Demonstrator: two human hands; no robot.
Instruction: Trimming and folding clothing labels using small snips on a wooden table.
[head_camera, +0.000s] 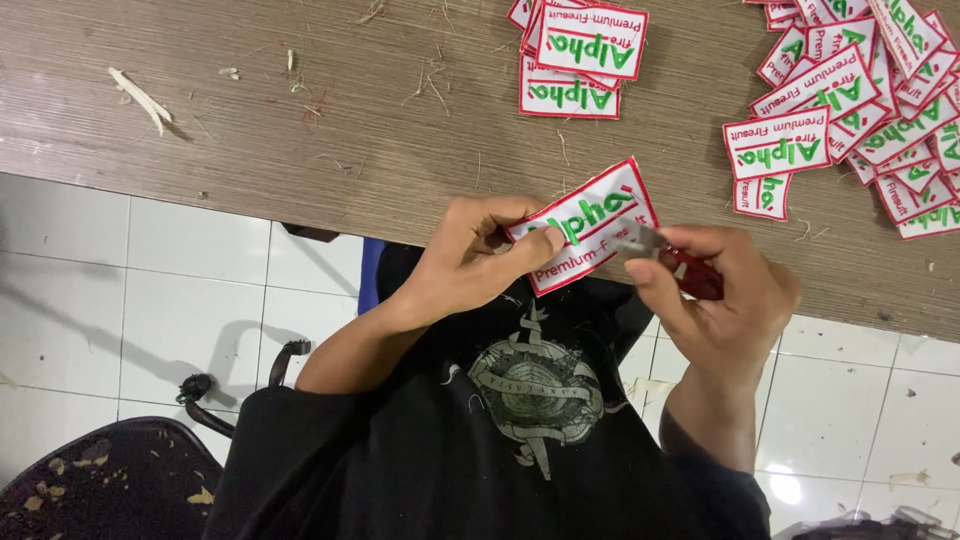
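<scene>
Our left hand (470, 262) pinched a white patch (588, 222) at the counter (330, 120) edge; our right hand (715, 290) gripped a red-handled cutter (680, 262) against it.

We see a white patch (588, 222) with a red stitched border, green lettering above and red lettering below. The patches in the small stack (580, 55) and in the big heap (860, 100) carry the same white, red and green. The cutter (690, 270) shows a red handle and a silvery blade. The table (300, 130) is grey-brown with a fine wood grain. Our shirt (500, 430) is black with a pale grey print. The floor tiles (150, 290) are white with darker grout lines.
</scene>
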